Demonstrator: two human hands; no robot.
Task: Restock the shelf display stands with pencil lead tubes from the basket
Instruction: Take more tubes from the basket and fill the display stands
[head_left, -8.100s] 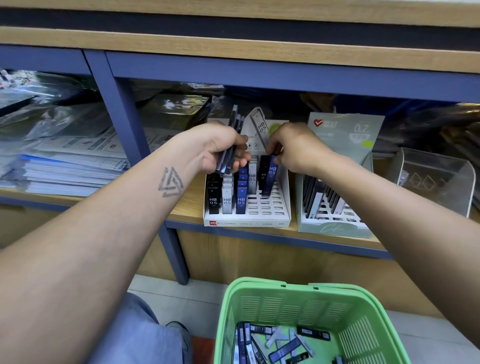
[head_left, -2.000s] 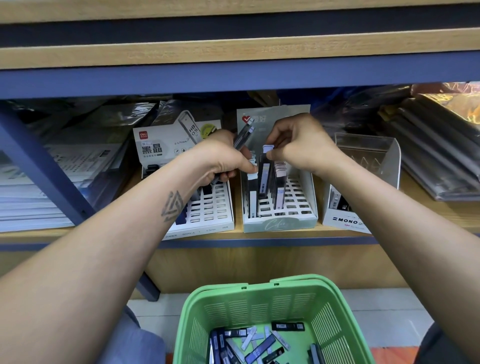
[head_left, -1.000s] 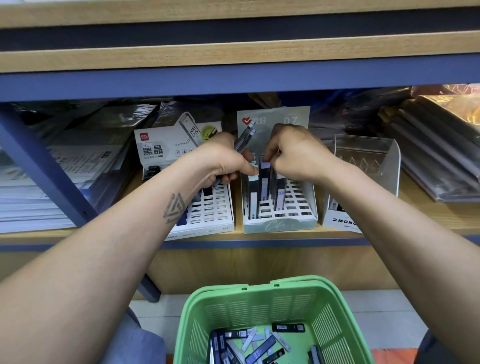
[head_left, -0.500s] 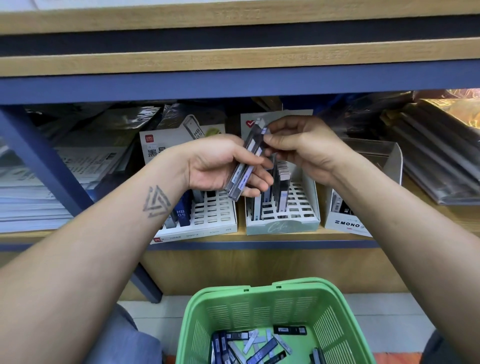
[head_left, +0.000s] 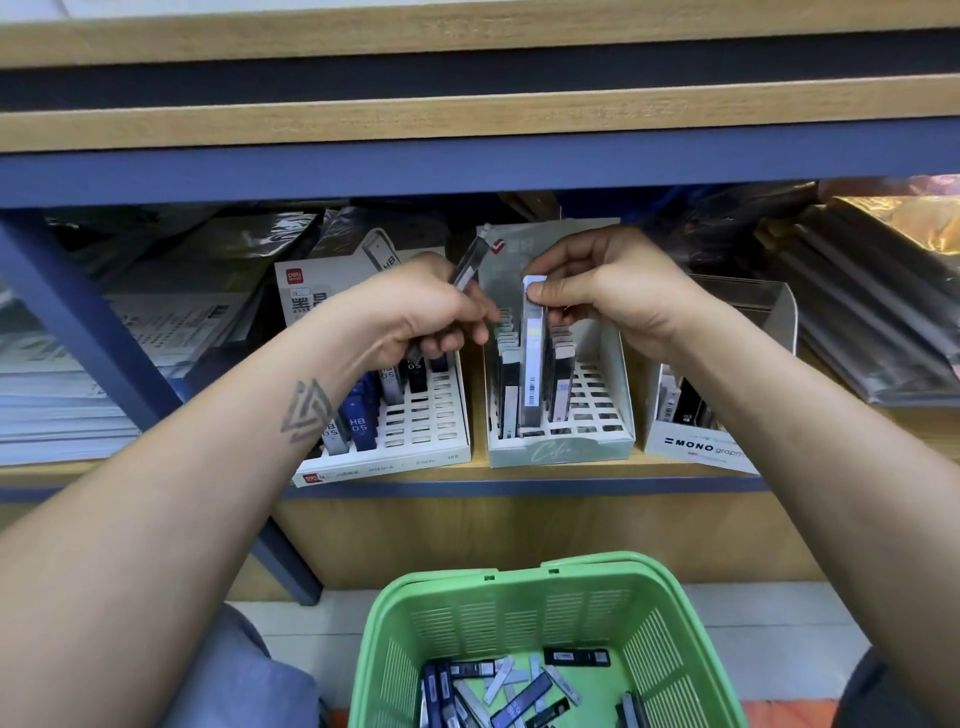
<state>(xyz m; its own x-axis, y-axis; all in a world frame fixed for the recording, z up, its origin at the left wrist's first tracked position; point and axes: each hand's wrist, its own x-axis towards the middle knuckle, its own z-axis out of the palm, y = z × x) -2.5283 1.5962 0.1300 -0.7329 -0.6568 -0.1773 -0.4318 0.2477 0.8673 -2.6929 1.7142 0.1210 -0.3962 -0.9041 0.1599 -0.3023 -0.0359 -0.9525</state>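
Observation:
My right hand (head_left: 602, 291) pinches the top of one grey-white lead tube (head_left: 533, 358), which stands upright with its foot in a slot of the pale green display stand (head_left: 563, 452). My left hand (head_left: 421, 317) is shut on a thin bundle of lead tubes (head_left: 470, 262) that pokes up past its fingers, over the white display stand (head_left: 415, 452) holding blue and black HB 0.5 tubes. The green basket (head_left: 519, 582) sits on the floor below, with several loose tubes on its bottom.
A white MONO box (head_left: 696, 447) with a clear plastic back stands right of the green stand. Stacks of wrapped paper and folders fill the shelf on both sides. A blue shelf upright (head_left: 78, 322) crosses at left, and a blue rail runs overhead.
My right hand took one tube from the bundle in my left hand and brought it down into the green stand. My left hand drew back to the left with the remaining tubes.

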